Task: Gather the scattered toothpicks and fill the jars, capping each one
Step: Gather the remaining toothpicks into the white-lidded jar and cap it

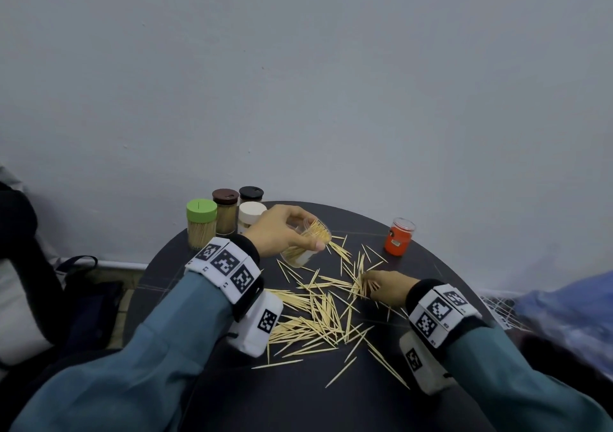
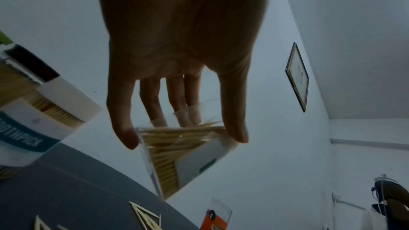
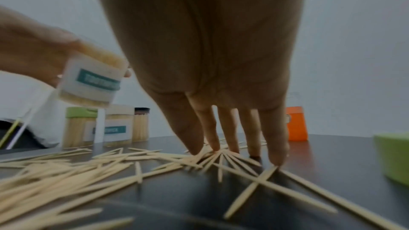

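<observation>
My left hand (image 1: 298,232) grips a clear open jar (image 1: 300,254), partly filled with toothpicks and held tilted above the round dark table (image 1: 331,405). In the left wrist view the left hand (image 2: 183,134) has thumb and fingers round the jar (image 2: 177,155) near its mouth. Loose toothpicks (image 1: 318,315) lie scattered across the table's middle. My right hand (image 1: 366,282) is down among them at the right of the pile. In the right wrist view the right hand (image 3: 234,151) presses its straight fingers on fanned toothpicks (image 3: 88,172).
Capped full jars stand at the table's back left: green lid (image 1: 201,222), brown lid (image 1: 225,211), black lid (image 1: 251,194), white lid (image 1: 252,214). An orange jar (image 1: 399,236) stands at the back right. A green object (image 3: 394,155) sits right of my right hand.
</observation>
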`<move>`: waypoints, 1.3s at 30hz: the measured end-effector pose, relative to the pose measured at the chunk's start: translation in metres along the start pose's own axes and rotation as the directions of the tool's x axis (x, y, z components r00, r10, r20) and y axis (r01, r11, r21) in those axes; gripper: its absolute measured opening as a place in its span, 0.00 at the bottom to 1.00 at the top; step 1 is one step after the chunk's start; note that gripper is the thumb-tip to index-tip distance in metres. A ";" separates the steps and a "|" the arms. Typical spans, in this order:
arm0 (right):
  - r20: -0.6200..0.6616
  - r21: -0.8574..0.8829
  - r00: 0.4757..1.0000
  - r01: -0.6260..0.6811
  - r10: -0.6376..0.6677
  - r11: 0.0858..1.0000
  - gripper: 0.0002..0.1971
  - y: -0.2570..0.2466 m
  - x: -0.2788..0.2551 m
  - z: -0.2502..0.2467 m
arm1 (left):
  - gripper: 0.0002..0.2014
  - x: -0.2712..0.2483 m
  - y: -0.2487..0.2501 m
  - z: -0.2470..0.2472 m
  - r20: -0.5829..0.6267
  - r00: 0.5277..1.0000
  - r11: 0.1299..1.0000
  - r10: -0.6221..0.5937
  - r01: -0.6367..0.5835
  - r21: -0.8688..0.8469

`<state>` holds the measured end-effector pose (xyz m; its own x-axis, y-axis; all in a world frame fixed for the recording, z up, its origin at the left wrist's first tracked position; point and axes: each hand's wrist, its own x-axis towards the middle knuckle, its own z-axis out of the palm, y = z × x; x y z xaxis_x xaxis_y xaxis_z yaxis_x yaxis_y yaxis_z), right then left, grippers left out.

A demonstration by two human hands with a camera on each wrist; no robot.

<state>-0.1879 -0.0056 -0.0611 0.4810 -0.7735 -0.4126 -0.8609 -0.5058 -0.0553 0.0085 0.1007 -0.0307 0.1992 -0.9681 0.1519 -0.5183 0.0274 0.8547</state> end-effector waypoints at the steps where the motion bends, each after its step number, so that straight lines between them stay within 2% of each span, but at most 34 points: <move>1: -0.001 0.009 1.000 0.025 -0.025 1.000 0.25 -0.002 0.000 0.001 | 0.25 0.000 0.000 0.000 0.003 1.000 1.000 -0.002 0.002 0.001; 5: -0.059 0.069 0.995 0.088 -0.084 0.994 0.25 -0.008 0.001 0.006 | 0.26 -0.001 0.000 0.002 0.001 1.000 1.000 -0.006 0.006 0.005; 8: -0.131 0.035 0.990 0.055 -0.050 0.998 0.21 -0.013 0.005 0.005 | 0.25 0.000 0.000 0.003 0.001 1.000 1.000 -0.002 0.002 0.004; 9: -0.128 0.016 0.991 0.034 -0.031 0.999 0.17 -0.015 0.006 0.005 | 0.25 0.000 0.000 0.003 0.003 1.000 1.000 -0.003 0.003 0.003; 12: -0.089 -0.020 0.996 -0.022 0.020 1.000 0.22 -0.024 0.012 0.005 | 0.25 0.001 -0.001 0.004 0.007 1.000 1.000 -0.010 0.010 -0.002; 14: -0.108 -0.041 0.994 -0.027 0.023 0.999 0.25 -0.028 0.015 0.005 | 0.26 0.001 -0.001 0.004 0.004 1.000 1.000 -0.012 0.012 0.001; 17: -0.147 -0.034 0.989 -0.013 0.008 0.999 0.22 -0.035 0.016 0.003 | 0.26 0.001 -0.001 0.004 0.004 1.000 1.000 -0.011 0.011 0.004; 26: -0.138 -0.024 0.990 0.004 -0.008 1.000 0.18 -0.039 0.020 0.005 | 0.29 -0.001 0.006 0.002 0.006 1.000 0.999 -0.018 0.017 0.037; 39: -0.133 -0.059 0.987 0.078 -0.085 0.995 0.19 -0.037 0.023 0.002 | 0.27 0.004 0.007 -0.002 0.025 0.998 0.994 -0.051 0.048 0.102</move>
<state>-0.1455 -0.0035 -0.0701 0.5705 -0.7715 -0.2816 -0.8095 -0.5861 -0.0340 0.0071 0.0971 -0.0236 0.2047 -0.9741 0.0957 -0.5899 -0.0447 0.8063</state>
